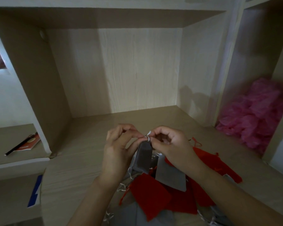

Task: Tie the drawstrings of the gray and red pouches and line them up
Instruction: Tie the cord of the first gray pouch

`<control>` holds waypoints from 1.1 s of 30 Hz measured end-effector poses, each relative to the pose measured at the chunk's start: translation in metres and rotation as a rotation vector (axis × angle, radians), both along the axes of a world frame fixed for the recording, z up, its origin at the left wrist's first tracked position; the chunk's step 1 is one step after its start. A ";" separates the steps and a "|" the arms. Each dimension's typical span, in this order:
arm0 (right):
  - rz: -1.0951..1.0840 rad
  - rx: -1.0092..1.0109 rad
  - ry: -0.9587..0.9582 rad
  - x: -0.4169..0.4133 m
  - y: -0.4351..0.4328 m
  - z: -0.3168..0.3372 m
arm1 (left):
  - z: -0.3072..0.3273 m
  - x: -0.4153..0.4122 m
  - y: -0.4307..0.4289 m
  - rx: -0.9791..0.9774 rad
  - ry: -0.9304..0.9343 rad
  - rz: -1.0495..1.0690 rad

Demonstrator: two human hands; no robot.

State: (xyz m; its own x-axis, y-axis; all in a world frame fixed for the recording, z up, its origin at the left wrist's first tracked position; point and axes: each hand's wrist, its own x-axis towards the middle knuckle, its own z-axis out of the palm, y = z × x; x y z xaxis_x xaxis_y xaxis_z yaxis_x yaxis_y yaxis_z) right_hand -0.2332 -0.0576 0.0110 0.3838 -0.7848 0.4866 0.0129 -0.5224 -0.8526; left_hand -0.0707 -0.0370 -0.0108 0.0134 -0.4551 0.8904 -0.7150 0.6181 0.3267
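A gray pouch [144, 158] hangs in the air above the desk, held by its pale drawstring [148, 136] at the top. My left hand [119, 149] pinches the string from the left and my right hand [168, 144] pinches it from the right, fingertips almost touching. Below them lies a loose heap of pouches: a red pouch [150, 193] in front, another gray pouch [170, 175] flat in the middle, and a red pouch [219, 165] to the right under my right forearm. More gray pouches [153, 216] lie at the near edge.
The wooden desk [82, 160] sits in an alcove with a back panel and side walls. A pink plastic bag [258, 115] fills the right-hand shelf. A red booklet with a dark pen [25, 143] lies on the lower left shelf.
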 end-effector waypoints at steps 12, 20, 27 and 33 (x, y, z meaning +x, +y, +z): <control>-0.157 -0.147 0.108 -0.007 -0.003 0.006 | 0.002 0.003 0.000 -0.020 -0.221 0.140; -0.216 -0.190 0.120 -0.012 -0.011 0.006 | -0.003 -0.010 0.002 0.089 -0.071 -0.067; -0.199 -0.023 0.019 -0.009 -0.016 0.001 | -0.004 -0.025 0.012 0.124 0.085 -0.200; -0.102 0.077 -0.100 -0.005 -0.015 0.001 | -0.004 -0.028 0.014 0.074 0.060 -0.193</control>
State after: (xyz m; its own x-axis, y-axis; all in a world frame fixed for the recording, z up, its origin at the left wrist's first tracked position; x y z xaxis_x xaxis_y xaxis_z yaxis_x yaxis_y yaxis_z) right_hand -0.2383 -0.0722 0.0121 0.2525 -0.8538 0.4553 0.0502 -0.4583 -0.8874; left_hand -0.0984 -0.0227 -0.0143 -0.0282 -0.5182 0.8548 -0.5639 0.7143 0.4144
